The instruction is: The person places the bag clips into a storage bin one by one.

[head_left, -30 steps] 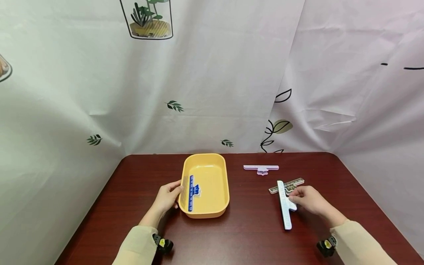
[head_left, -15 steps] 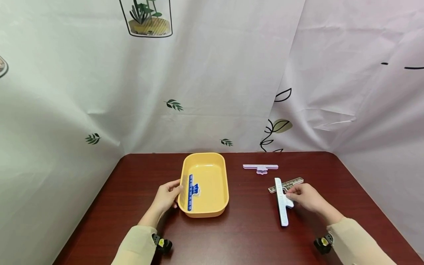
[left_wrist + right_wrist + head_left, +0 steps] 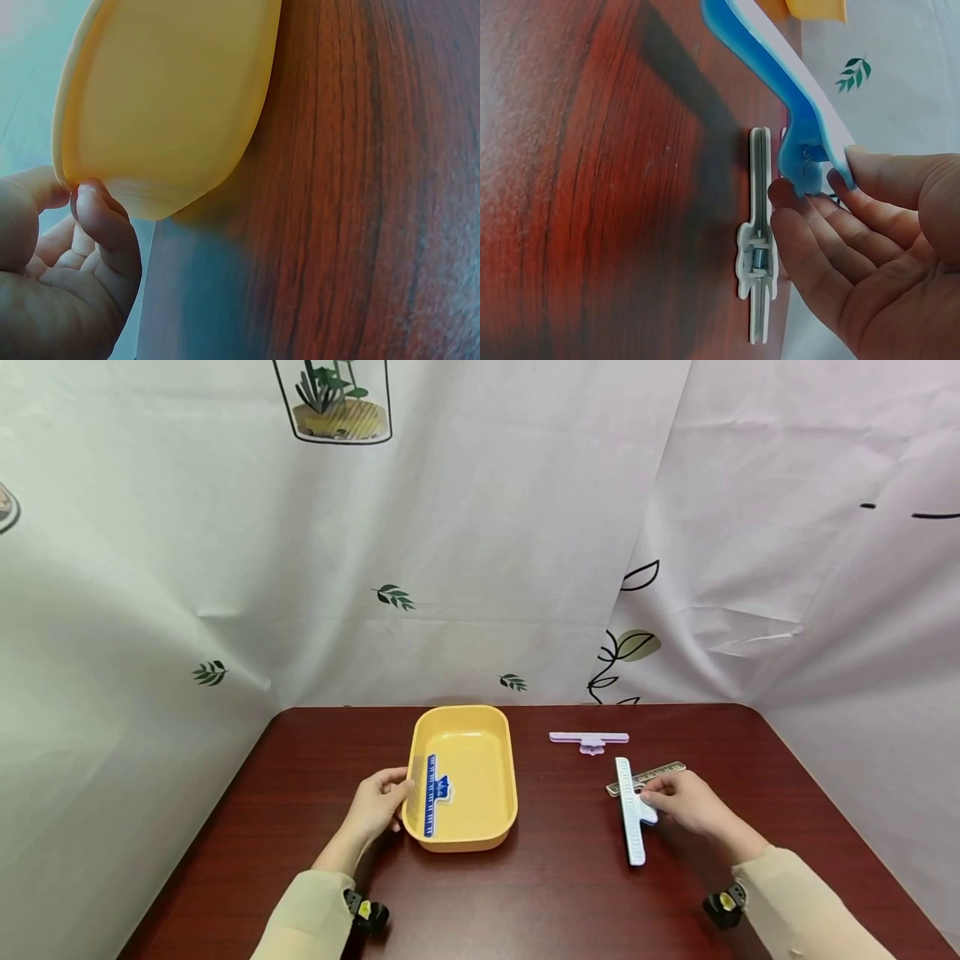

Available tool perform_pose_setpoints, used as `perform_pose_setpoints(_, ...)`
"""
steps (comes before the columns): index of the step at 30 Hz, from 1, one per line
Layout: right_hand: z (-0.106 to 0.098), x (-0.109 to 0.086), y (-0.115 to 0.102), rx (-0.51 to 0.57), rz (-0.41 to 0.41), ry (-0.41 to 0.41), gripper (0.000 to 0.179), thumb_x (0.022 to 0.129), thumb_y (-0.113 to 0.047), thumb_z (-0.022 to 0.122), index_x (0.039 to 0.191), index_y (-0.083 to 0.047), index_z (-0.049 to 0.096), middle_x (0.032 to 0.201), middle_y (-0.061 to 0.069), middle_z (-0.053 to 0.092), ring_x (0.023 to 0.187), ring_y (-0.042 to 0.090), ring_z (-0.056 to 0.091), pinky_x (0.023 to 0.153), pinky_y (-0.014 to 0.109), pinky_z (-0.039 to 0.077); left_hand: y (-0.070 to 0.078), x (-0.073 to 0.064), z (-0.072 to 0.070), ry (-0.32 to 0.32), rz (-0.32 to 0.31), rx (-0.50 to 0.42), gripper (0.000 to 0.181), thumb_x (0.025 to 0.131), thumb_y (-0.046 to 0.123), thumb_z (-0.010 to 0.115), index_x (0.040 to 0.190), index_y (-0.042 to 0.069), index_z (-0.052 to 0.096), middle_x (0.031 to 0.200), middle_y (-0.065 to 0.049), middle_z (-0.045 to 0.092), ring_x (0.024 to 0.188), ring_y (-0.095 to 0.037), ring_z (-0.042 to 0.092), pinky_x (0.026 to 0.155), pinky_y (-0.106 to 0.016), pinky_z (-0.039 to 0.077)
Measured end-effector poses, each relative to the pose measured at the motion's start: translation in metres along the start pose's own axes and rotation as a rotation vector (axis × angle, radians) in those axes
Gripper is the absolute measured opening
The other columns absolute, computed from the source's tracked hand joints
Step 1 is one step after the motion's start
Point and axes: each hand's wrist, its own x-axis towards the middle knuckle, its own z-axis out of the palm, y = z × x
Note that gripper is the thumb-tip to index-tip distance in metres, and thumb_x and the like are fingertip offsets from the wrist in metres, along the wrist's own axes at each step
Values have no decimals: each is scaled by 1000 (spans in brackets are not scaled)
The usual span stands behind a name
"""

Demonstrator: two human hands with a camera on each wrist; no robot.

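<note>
My left hand [image 3: 377, 802] pinches the left rim of a yellow plastic tray [image 3: 487, 777], thumb on one side and fingers on the other, as the left wrist view shows. A blue clip with a long ruler-like bar [image 3: 431, 797] lies inside the tray along its left wall. With thumb and fingers my right hand [image 3: 690, 802] holds a light-blue long-bar clip [image 3: 631, 818] by its handle. In the right wrist view this light-blue clip [image 3: 780, 82] is raised above the table, casting a shadow. Below it lies a cream-and-black clip with a keyboard pattern [image 3: 663, 772], partly covered in the head view.
A lilac long-bar clip [image 3: 589, 739] lies near the table's back edge, right of the tray. The dark red-brown table [image 3: 525, 902] meets a white printed curtain [image 3: 465, 527] behind and at both sides.
My right hand has moved a little left and away from me, carrying the light-blue clip off toward the tray side. The left hand stays at the tray's rim.
</note>
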Motion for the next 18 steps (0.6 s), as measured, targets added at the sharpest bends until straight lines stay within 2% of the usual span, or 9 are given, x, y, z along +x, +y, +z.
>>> perform_pose_setpoints(13,3,7,-8,-13,-20,12,11,87,-11,64,86,-1,68,66,1,58,51,13,49,47,25,43,-2,1,-1,-28,10,1,41,92,12,57,127,-9,49,62,-1,50,44,-11,46,39,-23,42)
perform_pose_setpoints(18,4,7,-10,-10,-27,19,11,87,-11,64,87,0,68,73,5,62,52,14,50,47,26,44,-1,1,-1,-12,0,2,39,92,14,58,126,-4,52,63,-1,50,45,-10,45,39,-22,41)
